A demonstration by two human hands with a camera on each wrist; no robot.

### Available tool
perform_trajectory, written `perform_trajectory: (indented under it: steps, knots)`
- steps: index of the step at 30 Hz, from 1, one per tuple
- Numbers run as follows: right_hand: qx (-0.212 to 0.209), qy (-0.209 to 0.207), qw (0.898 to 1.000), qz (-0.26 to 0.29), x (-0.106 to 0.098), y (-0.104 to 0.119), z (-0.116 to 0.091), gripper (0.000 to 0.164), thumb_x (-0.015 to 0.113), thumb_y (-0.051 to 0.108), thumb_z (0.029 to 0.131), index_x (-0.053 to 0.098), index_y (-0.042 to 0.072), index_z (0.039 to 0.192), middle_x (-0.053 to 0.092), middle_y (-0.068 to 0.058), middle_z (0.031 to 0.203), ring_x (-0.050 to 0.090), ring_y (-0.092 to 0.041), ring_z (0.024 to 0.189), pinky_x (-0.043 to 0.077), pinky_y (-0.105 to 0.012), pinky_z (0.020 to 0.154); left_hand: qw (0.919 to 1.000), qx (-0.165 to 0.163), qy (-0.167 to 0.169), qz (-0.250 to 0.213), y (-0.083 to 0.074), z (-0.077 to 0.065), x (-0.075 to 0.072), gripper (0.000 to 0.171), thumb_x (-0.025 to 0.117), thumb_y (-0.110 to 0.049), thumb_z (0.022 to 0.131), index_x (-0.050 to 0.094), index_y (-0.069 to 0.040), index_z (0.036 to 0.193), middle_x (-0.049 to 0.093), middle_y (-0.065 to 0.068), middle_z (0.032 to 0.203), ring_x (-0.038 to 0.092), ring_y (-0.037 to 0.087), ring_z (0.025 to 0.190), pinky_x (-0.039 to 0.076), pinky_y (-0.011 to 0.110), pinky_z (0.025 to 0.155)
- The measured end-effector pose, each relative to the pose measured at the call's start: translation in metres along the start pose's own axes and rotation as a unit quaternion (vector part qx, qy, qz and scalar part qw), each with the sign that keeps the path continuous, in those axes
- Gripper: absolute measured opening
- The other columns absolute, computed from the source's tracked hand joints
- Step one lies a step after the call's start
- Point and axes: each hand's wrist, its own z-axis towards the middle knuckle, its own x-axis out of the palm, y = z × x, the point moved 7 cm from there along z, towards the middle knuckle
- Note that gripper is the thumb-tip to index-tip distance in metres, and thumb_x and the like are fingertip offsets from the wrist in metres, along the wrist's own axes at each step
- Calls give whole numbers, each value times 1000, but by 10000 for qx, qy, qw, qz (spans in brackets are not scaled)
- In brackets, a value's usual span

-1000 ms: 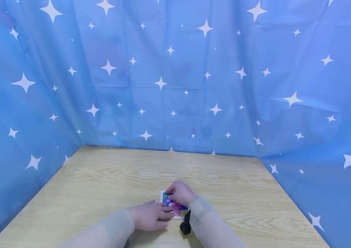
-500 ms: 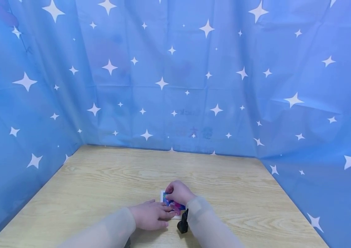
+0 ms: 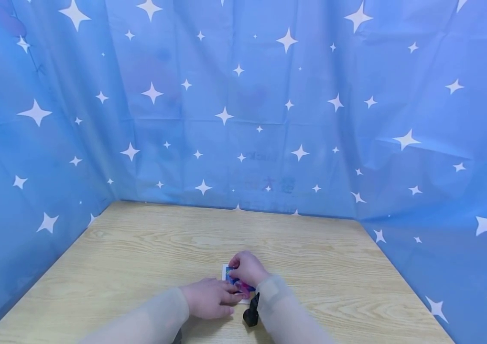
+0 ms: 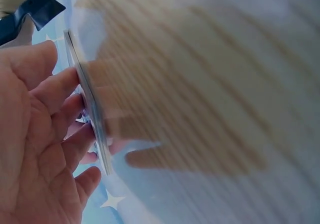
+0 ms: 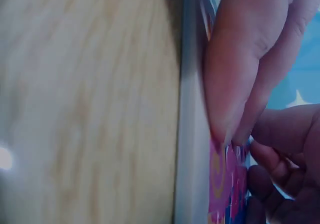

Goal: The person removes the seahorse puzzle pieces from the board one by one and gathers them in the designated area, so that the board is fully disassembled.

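A small picture puzzle (image 3: 245, 289) with a pale border and a pink and blue picture lies on the table. Thin seams cross the picture in the right wrist view, beside the pale edge (image 5: 191, 159). My left hand (image 3: 209, 300) rests its extended fingers on the near left part of the puzzle. In the left wrist view those fingers meet the puzzle's thin side (image 4: 89, 94). My right hand (image 3: 250, 269) curls over the far part, thumb and finger pinched together at the picture's surface (image 5: 218, 176). What lies between these fingertips is hidden.
A wood-grain table (image 3: 161, 248) extends around the hands. Blue curtains (image 3: 234, 95) with white stars stand along its back and both sides. A black wrist device (image 3: 251, 315) hangs by the right sleeve (image 3: 288, 310), close to the puzzle's near edge.
Both hands stay at the puzzle in almost the same pose. The right wrist and its black device have shifted slightly left.
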Motion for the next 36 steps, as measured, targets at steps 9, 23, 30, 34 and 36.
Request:
perform_trajectory:
  steps: [9, 23, 30, 34, 36]
  knots:
    - [-60, 88, 9999, -25, 0, 4, -3, 13, 74, 6, 83, 68, 3, 94, 58, -2, 88, 55, -16, 79, 50, -36, 74, 9999, -46, -16, 97, 0, -2, 1, 45, 48, -43, 98, 51, -28, 141, 47, -5, 145, 39, 18, 136, 37, 46, 105]
    - [15, 183, 9995, -266, 1, 3, 1, 23, 80, 10, 78, 64, 4, 93, 56, -4, 91, 53, -18, 84, 48, -38, 78, 9994, -253, 191, -157, 4, 1, 2, 44, 45, -44, 98, 52, -30, 140, 46, -7, 145, 36, 17, 137, 33, 55, 105]
    - [106, 244, 9996, 19, 3, -3, 1, 24, 78, 8, 80, 62, 6, 98, 56, -3, 93, 53, -18, 85, 47, -37, 78, 9990, -284, 257, -240, 5, 2, 5, 45, 45, -45, 99, 50, -31, 141, 44, -9, 146, 35, 16, 138, 32, 55, 107]
    - [301, 316, 9977, 514, 4, -8, 2, 20, 72, 2, 84, 64, 6, 102, 58, -2, 92, 55, -17, 82, 49, -33, 74, 9991, -282, 214, -222, 6, 2, 5, 45, 45, -45, 98, 50, -30, 141, 45, -9, 146, 35, 16, 138, 32, 55, 106]
    - [355, 330, 9967, 648, 5, -10, 3, 18, 70, -1, 85, 65, 6, 101, 58, -3, 90, 56, -18, 81, 49, -33, 72, 9991, -292, 201, -223, 7, 3, 5, 45, 45, -45, 98, 50, -30, 141, 44, -10, 146, 35, 16, 138, 32, 55, 107]
